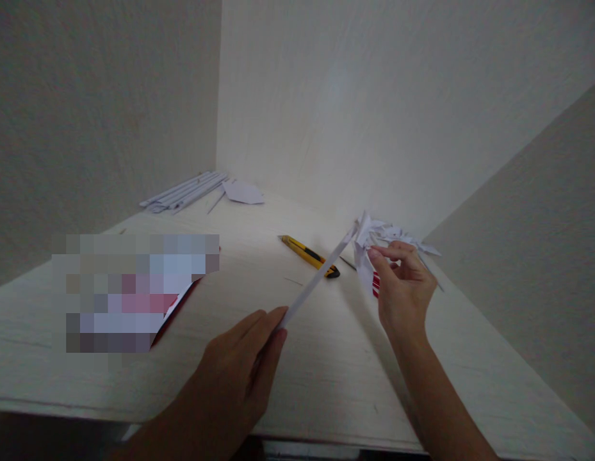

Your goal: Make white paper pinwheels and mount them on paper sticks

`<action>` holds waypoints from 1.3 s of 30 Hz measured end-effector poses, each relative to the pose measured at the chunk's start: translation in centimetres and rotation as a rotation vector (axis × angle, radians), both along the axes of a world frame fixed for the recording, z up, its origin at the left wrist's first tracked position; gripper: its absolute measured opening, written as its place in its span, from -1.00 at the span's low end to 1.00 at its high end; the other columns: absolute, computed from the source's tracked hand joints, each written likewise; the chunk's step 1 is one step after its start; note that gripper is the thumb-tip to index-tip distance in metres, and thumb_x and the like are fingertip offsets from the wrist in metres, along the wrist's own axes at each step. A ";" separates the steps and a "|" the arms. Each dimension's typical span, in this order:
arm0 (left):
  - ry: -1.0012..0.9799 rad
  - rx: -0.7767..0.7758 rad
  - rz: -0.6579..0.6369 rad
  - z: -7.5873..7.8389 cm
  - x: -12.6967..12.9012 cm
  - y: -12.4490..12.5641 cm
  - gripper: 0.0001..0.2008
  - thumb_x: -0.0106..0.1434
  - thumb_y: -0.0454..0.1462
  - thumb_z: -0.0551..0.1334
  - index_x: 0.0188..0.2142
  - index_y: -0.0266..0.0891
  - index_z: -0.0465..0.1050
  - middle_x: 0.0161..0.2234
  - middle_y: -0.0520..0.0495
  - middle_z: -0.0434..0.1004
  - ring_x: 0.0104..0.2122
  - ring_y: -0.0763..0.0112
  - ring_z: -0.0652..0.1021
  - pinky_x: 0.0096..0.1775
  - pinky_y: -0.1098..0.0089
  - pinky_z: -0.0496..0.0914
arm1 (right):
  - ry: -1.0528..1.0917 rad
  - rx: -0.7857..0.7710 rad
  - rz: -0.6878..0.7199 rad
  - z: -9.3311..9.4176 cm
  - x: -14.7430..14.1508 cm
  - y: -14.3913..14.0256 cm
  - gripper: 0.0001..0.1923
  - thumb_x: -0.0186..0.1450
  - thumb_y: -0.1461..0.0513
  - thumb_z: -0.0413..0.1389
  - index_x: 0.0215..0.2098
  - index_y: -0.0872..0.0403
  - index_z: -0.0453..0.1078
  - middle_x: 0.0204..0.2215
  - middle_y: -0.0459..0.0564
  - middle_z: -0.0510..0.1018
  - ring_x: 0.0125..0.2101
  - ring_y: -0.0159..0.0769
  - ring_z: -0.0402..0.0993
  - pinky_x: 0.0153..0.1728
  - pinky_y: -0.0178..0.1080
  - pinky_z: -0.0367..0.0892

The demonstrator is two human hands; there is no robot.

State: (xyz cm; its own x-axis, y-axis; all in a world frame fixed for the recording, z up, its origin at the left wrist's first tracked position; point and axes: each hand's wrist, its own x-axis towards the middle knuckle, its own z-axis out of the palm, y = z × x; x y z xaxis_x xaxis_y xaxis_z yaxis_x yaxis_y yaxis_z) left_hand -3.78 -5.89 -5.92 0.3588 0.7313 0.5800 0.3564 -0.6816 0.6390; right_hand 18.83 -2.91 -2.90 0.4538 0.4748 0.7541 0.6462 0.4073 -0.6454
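Left hand (pixel 244 362), near side of knife (pixel 301 252): fingers pinching near end of paper strip (pixel 316 278). Strip: long axis slanting away rightward, crossing knife in view. Right hand (pixel 407 285), right of knife, beside strip's far end: fingertips narrow, hold unclear. Paper scraps (pixel 396 232): beyond.

The tabletop (pixel 321 384) is bordered by walls (pixel 350 109) at its left, rear and right edges. A bundle of paper sticks (pixel 186 194) is placed at the rear left corner, with a paper piece (pixel 243 192) just to its right. A utility knife (pixel 301 252) is located centrally. A flat item (pixel 138 294), largely obscured, is positioned toward the left edge. Paper scraps (pixel 396 232) are piled near the rear right corner, behind the right hand (pixel 405 285). A paper strip (pixel 312 285), gripped by the left hand (pixel 242 358), is extended across the knife toward the scraps.
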 end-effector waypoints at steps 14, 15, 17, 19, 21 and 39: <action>0.006 -0.292 -0.142 -0.8 -0.6 0.2 -0.73 0.28 -0.26 0.00 -0.15 -0.29 0.39 -0.69 0.09 0.33 -0.71 0.57 0.36 -0.67 0.60 0.24 | 0.230 -0.052 0.144 -0.4 0.0 0.0 -0.87 -0.01 0.18 0.25 -0.51 0.07 0.44 -0.39 -0.08 0.33 -0.39 -0.40 0.24 -0.52 -0.34 0.11; 0.006 -0.292 -0.147 -0.8 -0.6 0.2 -0.73 0.27 -0.26 0.00 -0.15 -0.29 0.40 -0.69 0.09 0.33 -0.71 0.57 0.36 -0.67 0.60 0.24 | 0.234 -0.048 0.154 -0.4 0.1 -0.1 -0.87 -0.01 0.19 0.25 -0.52 0.07 0.44 -0.39 -0.09 0.33 -0.38 -0.40 0.24 -0.50 -0.34 0.12; 0.005 -0.291 -0.146 -0.7 -0.6 0.2 -0.72 0.27 -0.26 0.00 -0.14 -0.30 0.40 -0.69 0.08 0.33 -0.71 0.57 0.36 -0.67 0.60 0.24 | 0.246 -0.052 0.172 -0.4 0.1 -0.1 -0.87 -0.02 0.19 0.26 -0.53 0.06 0.44 -0.39 -0.09 0.33 -0.38 -0.39 0.25 -0.49 -0.33 0.15; 0.000 -0.290 -0.138 -0.6 -0.5 0.1 -0.72 0.27 -0.25 0.00 -0.14 -0.30 0.40 -0.69 0.08 0.33 -0.71 0.57 0.36 -0.67 0.60 0.23 | 0.253 -0.066 0.176 -0.4 0.1 0.0 -0.86 -0.03 0.18 0.26 -0.53 0.06 0.44 -0.38 -0.08 0.32 -0.38 -0.39 0.25 -0.49 -0.33 0.16; -0.002 -0.283 -0.132 -0.5 -0.5 0.1 -0.72 0.27 -0.26 0.00 -0.15 -0.31 0.41 -0.69 0.07 0.34 -0.71 0.57 0.36 -0.68 0.60 0.23 | 0.246 -0.079 0.168 -0.5 0.0 0.0 -0.85 -0.02 0.17 0.26 -0.52 0.06 0.44 -0.37 -0.08 0.32 -0.39 -0.39 0.25 -0.50 -0.33 0.17; 0.018 -0.105 -0.084 0.1 -0.4 0.2 -0.79 0.24 -0.34 0.04 -0.24 -0.36 0.41 -0.73 0.11 0.28 -0.73 0.58 0.35 -0.66 0.60 0.25 | 0.194 -0.008 0.150 -0.4 0.0 0.0 -0.90 -0.02 0.19 0.26 -0.53 0.03 0.47 -0.42 -0.10 0.31 -0.37 -0.39 0.24 -0.46 -0.33 0.14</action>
